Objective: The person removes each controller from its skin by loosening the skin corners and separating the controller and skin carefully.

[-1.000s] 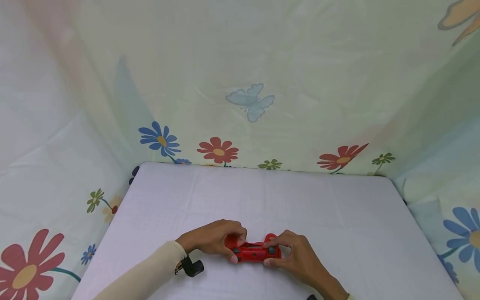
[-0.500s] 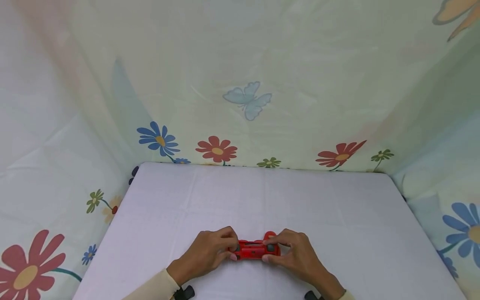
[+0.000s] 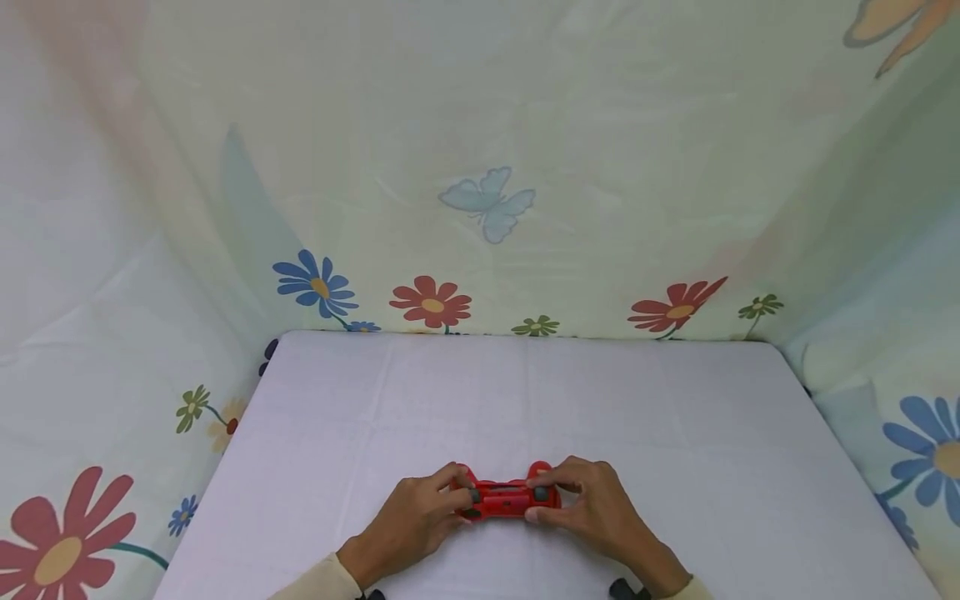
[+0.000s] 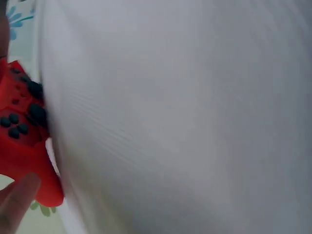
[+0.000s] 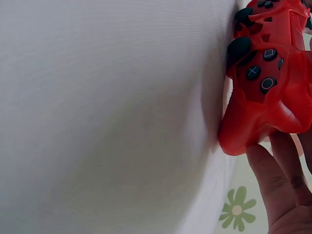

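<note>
A red game controller (image 3: 506, 502) with black buttons and sticks stands on the white-covered table, its shoulder-button edge upward. My left hand (image 3: 423, 512) holds its left end, thumb and index finger beside the black shoulder button. In the left wrist view, a fingertip (image 4: 24, 192) touches the controller's grip (image 4: 46, 185). My right hand (image 3: 596, 504) pinches the other end between thumb and fingers. The right wrist view shows the controller's button face (image 5: 258, 73) with square, cross and circle marks. A red soft-looking cover (image 5: 287, 105) wraps the body, and fingers (image 5: 270, 178) lie against the grip.
The white-covered table (image 3: 637, 408) stretches ahead and to both sides of the hands. Behind it hangs a pale curtain (image 3: 600, 167) printed with flowers and a butterfly, which also runs along the left and right sides.
My left hand has drawn back from over the controller's left grip to its left end, wrist lower, and that grip shows again. My right hand has stayed nearly still.
</note>
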Demonstrator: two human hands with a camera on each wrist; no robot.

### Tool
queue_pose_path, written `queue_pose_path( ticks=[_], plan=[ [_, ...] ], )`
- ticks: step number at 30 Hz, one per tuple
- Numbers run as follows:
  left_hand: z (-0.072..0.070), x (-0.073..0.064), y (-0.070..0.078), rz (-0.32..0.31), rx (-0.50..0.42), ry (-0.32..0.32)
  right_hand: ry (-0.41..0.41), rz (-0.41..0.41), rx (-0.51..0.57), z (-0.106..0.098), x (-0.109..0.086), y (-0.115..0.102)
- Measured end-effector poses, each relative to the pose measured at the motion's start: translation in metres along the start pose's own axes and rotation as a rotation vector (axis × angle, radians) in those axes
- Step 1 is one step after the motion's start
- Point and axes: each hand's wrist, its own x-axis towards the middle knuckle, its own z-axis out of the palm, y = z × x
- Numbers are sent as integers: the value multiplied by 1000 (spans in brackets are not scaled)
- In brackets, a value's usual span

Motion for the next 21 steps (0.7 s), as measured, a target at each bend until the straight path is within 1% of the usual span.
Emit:
queue_pose_path(
  ticks=[3,7,9,11,14,21],
  plan=[
    [2,0,1,-11,-4,6,-5,7,-2,0,-1,0],
    [3,0,2,50,69,-26,-9,-15,25,1,-1,1],
    [1,-2,0,63,82,-32,-12,-31,36,2,0,1],
    [0,-2,-1,60,88,-39,-14,-40,31,1,2,1],
    [-2,-2,-5,46,87,-45,-11,-27,11,-2,4,0],
    [-2,-8,-10,12,35,-31,-24,8,25,-1,0,3]
  ],
)
